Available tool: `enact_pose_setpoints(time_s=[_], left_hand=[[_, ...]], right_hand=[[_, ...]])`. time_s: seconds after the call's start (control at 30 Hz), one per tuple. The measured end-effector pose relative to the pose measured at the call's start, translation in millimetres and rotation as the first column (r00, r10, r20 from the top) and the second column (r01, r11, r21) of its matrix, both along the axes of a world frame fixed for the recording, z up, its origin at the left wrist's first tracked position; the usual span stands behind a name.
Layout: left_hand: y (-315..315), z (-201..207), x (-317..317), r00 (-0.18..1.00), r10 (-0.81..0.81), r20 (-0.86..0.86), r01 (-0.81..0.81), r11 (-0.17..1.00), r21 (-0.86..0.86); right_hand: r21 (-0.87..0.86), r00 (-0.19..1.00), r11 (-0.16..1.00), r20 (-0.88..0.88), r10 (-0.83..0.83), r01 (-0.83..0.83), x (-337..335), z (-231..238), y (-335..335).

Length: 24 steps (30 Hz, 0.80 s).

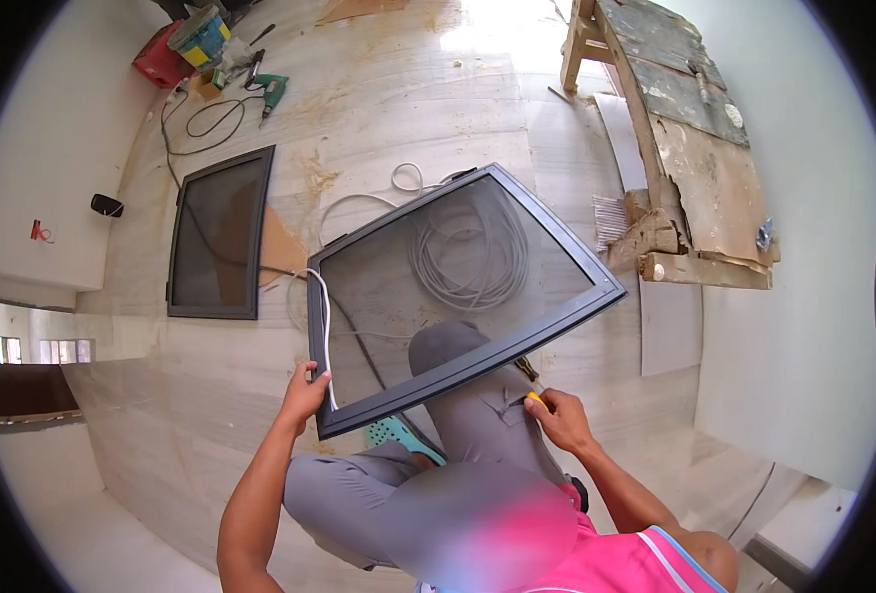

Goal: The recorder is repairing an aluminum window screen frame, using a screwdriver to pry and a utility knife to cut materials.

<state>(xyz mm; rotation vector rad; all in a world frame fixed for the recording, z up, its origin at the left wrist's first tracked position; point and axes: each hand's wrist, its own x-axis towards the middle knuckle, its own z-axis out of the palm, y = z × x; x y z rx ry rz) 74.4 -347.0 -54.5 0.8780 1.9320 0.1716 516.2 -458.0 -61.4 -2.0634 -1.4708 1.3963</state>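
Note:
A dark-framed mesh screen panel (467, 374) lies tilted over my knee. My left hand (306, 393) is closed on its near left corner, thumb on top. A white cord (327, 326) runs along the left side of the frame, down to that thumb. My right hand (561, 423) pinches a small yellow thing (536, 399) beside my thigh, to the right of the panel; its kind is mostly hidden by my fingers. A black and yellow handle (526, 368) shows just beyond it, close to the frame's edge. Through the mesh I see a coil of grey cable (469, 252).
A second dark-framed screen (218, 235) lies on the floor at the left. Behind it are a green power drill (274, 93) with its cord, a bucket (201, 38) and a red box (161, 59). A worn wooden bench (705, 188) stands at the right.

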Motion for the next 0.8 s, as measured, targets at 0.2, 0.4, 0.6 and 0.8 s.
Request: enact_pose_setpoints(time_s=[0.2, 0.4, 0.6, 0.8], left_hand=[[0.6, -12.6, -5.8, 0.999, -0.042, 0.002, 0.042, 0.999, -0.009], [11.2, -2.0, 3.8, 0.995, -0.077, -0.063, 0.075, 0.997, -0.030], [10.0, 0.4, 14.3, 0.992, -0.071, -0.101, 0.074, 0.997, 0.027], [16.3, -3.9, 19.1, 0.856, -0.339, -0.391, 0.375, 0.927, 0.018]], right_hand=[[-0.192, 0.968, 0.973, -0.187, -0.167, 0.131, -1.2, -11.1, -28.2], [-0.224, 0.983, 0.972, -0.182, 0.032, -0.073, 37.1, 20.0, -92.9], [-0.157, 0.965, 0.985, -0.259, 0.025, -0.067, 42.7, 26.4, -47.6], [-0.255, 0.884, 0.961, -0.467, -0.025, -0.107, 96.9, 24.7, -31.0]])
